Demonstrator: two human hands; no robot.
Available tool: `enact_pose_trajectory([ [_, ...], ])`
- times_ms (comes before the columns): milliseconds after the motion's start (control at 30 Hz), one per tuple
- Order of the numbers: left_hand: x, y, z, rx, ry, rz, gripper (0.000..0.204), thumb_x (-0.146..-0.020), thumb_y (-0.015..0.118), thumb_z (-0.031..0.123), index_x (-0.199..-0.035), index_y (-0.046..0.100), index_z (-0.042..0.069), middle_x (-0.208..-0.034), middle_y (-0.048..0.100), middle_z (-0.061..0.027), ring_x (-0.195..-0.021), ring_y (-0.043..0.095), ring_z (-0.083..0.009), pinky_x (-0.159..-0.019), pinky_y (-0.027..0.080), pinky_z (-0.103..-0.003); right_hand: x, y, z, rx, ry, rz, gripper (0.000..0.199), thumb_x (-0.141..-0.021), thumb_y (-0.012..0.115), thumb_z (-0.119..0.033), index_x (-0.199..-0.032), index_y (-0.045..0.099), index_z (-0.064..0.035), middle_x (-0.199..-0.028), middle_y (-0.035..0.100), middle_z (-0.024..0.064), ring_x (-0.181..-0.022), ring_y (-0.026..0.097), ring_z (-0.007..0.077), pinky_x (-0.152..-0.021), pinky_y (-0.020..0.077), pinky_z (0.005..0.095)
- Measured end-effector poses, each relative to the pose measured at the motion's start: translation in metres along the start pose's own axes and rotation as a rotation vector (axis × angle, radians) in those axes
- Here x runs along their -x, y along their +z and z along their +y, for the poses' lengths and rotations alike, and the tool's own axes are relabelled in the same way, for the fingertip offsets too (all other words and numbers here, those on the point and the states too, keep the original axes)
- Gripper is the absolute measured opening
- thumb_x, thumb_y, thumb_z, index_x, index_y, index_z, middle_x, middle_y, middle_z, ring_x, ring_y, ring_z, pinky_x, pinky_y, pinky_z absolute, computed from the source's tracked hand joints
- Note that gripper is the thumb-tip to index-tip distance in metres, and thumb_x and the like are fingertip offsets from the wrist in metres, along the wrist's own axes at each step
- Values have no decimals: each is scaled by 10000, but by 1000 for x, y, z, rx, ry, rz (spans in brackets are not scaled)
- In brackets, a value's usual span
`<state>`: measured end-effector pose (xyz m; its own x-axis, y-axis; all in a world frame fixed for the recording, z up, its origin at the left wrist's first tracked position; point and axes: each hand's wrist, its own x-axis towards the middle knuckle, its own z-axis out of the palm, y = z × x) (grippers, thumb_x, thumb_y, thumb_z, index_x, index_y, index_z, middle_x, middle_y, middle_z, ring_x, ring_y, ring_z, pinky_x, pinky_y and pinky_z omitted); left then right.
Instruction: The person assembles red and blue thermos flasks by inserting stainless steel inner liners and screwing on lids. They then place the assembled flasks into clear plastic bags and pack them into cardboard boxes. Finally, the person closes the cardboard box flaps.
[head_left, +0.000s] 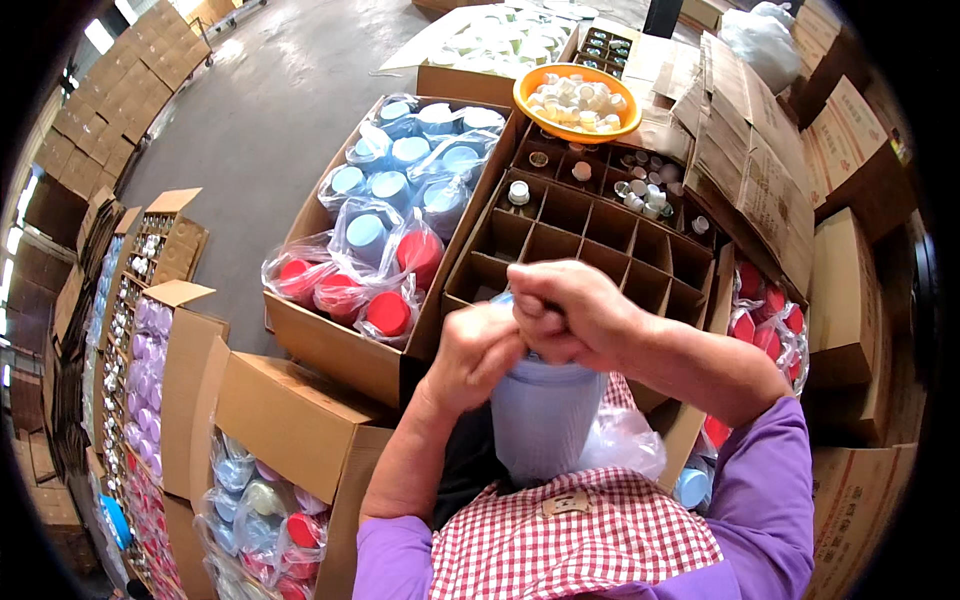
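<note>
I hold a pale blue plastic jar (545, 410) upright against my lap. My left hand (480, 345) grips its top from the left, fingers curled over the rim. My right hand (570, 312) is closed over the top of the same jar, fist-like, covering whatever is at its mouth. A clear plastic bag (625, 440) bunches beside the jar on its right. Just beyond my hands stands a cardboard box with divider cells (590, 235), most cells empty, a few at the back holding small bottles.
A carton of bagged blue and red lidded jars (385, 215) sits left of the divider box. An orange bowl of small white caps (578, 100) rests at the back. More cartons of jars stand at lower left (260, 490) and right (765, 320). Flattened cardboard (760, 170) lies at right.
</note>
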<state>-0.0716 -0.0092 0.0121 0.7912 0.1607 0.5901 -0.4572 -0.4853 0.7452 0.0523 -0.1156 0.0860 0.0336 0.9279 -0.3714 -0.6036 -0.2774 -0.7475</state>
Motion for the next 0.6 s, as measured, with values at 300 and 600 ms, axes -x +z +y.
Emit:
enact_pose_trajectory([
  [300,1,-15,-1,87,-53,-53,459,-918,450,408,-998,672,14,-987,683,-146,-977,644,-300,-902,458,-389,37,-1,-33,1019,-867,257,340,-913,511,-327,-822,577,-6,-762,555,93,-721,601,178,-629,478,282],
  [600,3,-14,32,-394,-95,-197,698,-510,810,413,-1061,629,23,-1044,646,-172,-968,623,-349,-862,474,-437,4,-51,40,970,-730,128,410,-924,484,-353,-741,603,-7,-825,604,122,-761,608,234,-675,489,318],
])
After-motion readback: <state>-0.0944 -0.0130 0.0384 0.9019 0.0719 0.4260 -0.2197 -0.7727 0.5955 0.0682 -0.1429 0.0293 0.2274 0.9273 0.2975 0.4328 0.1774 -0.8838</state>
